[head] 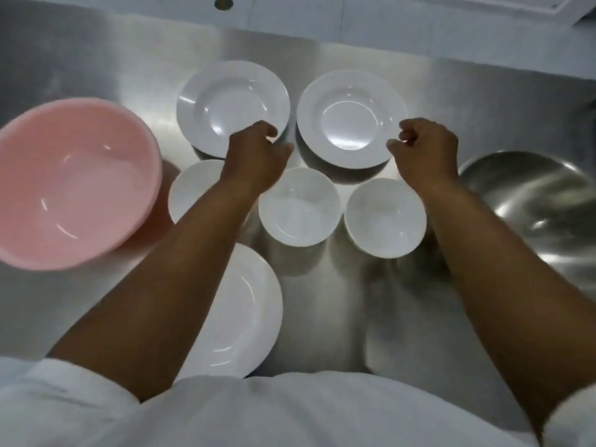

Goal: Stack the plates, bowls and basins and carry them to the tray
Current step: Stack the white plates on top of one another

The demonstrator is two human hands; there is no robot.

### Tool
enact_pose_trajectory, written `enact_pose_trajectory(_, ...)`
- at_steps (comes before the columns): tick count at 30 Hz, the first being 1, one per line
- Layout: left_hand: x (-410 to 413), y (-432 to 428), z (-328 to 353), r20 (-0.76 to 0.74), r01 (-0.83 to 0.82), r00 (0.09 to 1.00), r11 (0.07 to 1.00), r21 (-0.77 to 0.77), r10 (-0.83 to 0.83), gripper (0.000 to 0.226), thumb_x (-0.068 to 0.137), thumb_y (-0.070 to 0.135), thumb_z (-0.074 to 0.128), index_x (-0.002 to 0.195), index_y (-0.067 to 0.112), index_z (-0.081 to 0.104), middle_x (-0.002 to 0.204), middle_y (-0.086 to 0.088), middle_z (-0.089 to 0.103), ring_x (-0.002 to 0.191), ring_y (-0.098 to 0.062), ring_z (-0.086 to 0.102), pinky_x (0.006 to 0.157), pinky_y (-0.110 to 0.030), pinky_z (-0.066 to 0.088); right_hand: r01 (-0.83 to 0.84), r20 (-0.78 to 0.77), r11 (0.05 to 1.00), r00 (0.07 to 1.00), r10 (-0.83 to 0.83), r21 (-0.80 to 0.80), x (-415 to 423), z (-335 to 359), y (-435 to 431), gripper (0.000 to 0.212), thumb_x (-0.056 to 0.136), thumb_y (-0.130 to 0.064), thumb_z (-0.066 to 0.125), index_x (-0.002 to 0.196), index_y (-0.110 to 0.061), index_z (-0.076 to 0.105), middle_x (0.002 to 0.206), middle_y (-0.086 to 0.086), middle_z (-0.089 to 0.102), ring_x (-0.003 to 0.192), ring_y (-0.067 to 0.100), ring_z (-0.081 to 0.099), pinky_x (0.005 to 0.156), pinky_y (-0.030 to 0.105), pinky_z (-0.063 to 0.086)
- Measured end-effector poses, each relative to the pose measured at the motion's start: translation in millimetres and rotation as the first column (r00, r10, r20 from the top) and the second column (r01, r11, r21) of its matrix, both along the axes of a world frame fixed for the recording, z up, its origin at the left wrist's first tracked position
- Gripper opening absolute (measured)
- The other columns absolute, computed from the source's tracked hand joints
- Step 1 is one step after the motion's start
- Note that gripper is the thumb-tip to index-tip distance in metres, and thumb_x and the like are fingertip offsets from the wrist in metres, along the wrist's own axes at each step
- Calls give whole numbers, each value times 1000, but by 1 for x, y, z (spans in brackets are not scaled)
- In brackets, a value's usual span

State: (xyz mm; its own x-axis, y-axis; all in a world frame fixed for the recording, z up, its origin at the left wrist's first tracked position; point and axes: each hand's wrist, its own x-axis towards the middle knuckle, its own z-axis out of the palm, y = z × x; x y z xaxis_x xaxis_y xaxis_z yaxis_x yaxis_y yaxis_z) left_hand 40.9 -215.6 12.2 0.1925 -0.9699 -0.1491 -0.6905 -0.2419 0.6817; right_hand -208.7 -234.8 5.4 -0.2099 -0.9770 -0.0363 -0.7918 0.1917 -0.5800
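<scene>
Two white deep plates lie at the back of the steel table, one far left point(225, 101) and one far right point(350, 116). In front of them stand three white bowls: left point(190, 191), partly under my arm, middle point(298, 206) and right point(383, 217). A third white plate point(248, 304) lies near me, half hidden by my left forearm. A pink basin point(69, 185) is at the left and a steel basin point(535, 201) at the right. My left hand point(258, 153) hovers with loosely curled fingers between the two far plates. My right hand point(422, 146) pinches the right rim of the far right plate.
The steel table point(338, 311) has bare surface near me at the centre right. A white wall with a round hole point(223, 2) runs behind the table. My white clothing point(290, 411) fills the bottom of the view. No tray is in view.
</scene>
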Motion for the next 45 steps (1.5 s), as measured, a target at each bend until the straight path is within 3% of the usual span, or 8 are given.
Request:
enact_pose_trajectory(4,-34,-57,-28,100,18,995,998,58,-24,41,88,34,63,116,5,64,118,-11,68,112,-26,61,85,-23,39,-2,-163,987,986,28,163,-21,-24,-67,42,88,-14,59,128,-1,56,133,15,59,125,29,54,103,25,38)
enact_pose_trajectory(13,-62,-90,-64,252,0,966,979,205,-52,32,85,15,67,112,0,62,117,-16,67,109,-30,64,76,-22,40,-29,-348,963,929,124,266,-29,-43,-119,16,89,-3,52,100,1,62,113,20,66,104,35,64,77,25,41)
enact_pose_trajectory(20,-46,-77,-39,-26,-88,995,985,147,93,48,70,14,75,115,7,59,107,-11,67,92,-29,70,83,-37,58,64,-171,997,984,-55,47,-44,-16,-107,32,81,0,58,111,-1,68,119,11,68,110,24,64,84,15,42)
enact_pose_trajectory(24,-32,-45,-4,-186,-124,972,987,105,142,48,77,5,72,122,11,57,80,5,61,65,-10,64,58,-14,53,25,-138,998,990,-32,-53,-40,16,-70,31,76,-1,59,104,-2,72,111,13,72,107,28,65,91,21,47)
enact_pose_trajectory(27,-11,-7,20,-233,-141,961,988,59,151,45,76,3,73,118,13,60,88,2,64,72,-12,66,52,-10,51,37,-8,997,999,-38,-61,-28,34,-33,33,74,-6,69,106,-9,73,101,10,74,96,27,69,95,33,53)
enact_pose_trajectory(34,62,112,44,-206,-170,962,983,63,180,45,73,7,76,113,20,62,89,5,65,74,-16,67,84,-44,58,8,237,1000,972,-11,12,37,54,80,32,73,-5,74,100,-22,73,77,-9,67,70,23,72,79,39,61)
enact_pose_trajectory(38,99,187,45,-169,-197,962,973,119,215,33,73,3,77,94,24,62,89,-8,65,72,-20,58,81,-42,57,-87,249,993,966,64,81,76,39,139,30,78,-9,74,106,-20,70,84,-7,67,76,19,69,84,37,59)
enact_pose_trajectory(45,152,283,13,-15,-284,956,934,215,294,42,74,6,79,107,24,61,94,2,62,77,-15,61,74,-27,43,-268,303,945,931,205,184,126,-6,223,20,78,-8,74,94,-18,68,86,-4,66,77,13,64,76,39,60)
